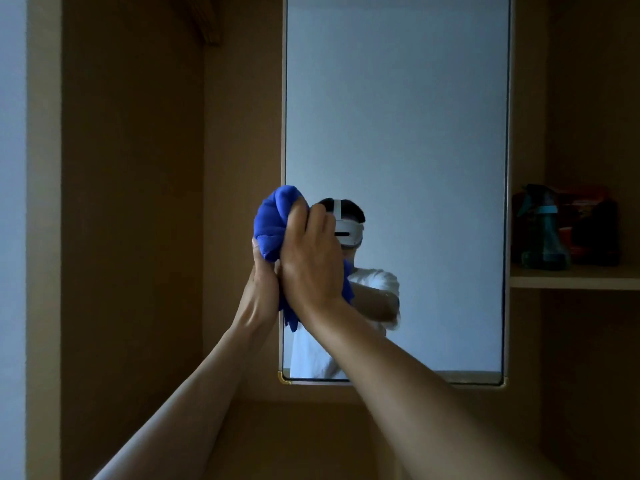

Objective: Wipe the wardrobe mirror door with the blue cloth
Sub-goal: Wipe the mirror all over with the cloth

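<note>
at the left stands a brown wardrobe panel (131, 202), plain and dim. next, the left hand (261, 282) cups the blue cloth (273, 220) from below, thumb against it; its fingers are hidden, but it looks to be gripping. the right hand (311, 261) wraps curled fingers over the same bunched cloth, held up at the left edge of the mirror door (398, 116), in its lower half. whether cloth meets glass i cannot tell. the glass shows no wipe marks, so i judge nearly all the wiping is left. far right, a spray bottle (543, 230) sits on a shelf (571, 277).
</note>
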A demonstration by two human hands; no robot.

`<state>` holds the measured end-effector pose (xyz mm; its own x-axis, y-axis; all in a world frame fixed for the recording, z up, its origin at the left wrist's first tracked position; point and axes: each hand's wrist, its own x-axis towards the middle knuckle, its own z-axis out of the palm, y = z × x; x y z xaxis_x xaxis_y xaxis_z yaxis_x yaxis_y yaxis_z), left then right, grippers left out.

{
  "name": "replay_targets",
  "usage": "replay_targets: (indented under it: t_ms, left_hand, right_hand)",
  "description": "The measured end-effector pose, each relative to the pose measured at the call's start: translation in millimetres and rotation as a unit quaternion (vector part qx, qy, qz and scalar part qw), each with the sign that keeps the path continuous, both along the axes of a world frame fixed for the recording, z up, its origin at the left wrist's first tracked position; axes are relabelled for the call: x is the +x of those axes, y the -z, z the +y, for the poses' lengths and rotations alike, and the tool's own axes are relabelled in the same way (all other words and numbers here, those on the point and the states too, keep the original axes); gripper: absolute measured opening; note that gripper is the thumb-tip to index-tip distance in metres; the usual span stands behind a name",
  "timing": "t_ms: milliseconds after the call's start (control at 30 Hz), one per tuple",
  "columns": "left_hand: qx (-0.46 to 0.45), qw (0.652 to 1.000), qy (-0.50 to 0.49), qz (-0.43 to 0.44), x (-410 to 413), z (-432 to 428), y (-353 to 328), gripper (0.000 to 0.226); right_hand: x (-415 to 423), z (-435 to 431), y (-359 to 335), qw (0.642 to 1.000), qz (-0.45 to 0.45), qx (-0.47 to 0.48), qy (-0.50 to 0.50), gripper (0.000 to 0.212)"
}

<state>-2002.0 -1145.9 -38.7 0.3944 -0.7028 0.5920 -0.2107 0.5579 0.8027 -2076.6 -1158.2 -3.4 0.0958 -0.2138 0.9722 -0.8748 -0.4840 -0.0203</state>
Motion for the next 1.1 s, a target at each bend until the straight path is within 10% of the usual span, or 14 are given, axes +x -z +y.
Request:
replay_targets:
  t_ms: [233,367,500,1100]
  left_hand:
    - [-0.007,0.999,0.012,-0.032,-9,9,-2,0.083]
    - [0.009,0.998,-0.007,-0.06,-10,15,0,0.043]
    - [0.002,0.999,-0.015,-0.051,-14,16,0,0.081]
    - [0.006,0.997,-0.028,-0.074,-17,24,9,0.078]
  right_hand:
    - [-27,-8,-4,0.998,0.036,-0.046,0.001,0.029]
    - [-65,-17,-1,0.998,0.01,-0.062,-0.001,0.028]
    - [-117,-31,0,0.998,-0.021,-0.057,0.014,0.033]
    - [-243,-43,4,0.982,-0.178,0.022,0.063,0.04]
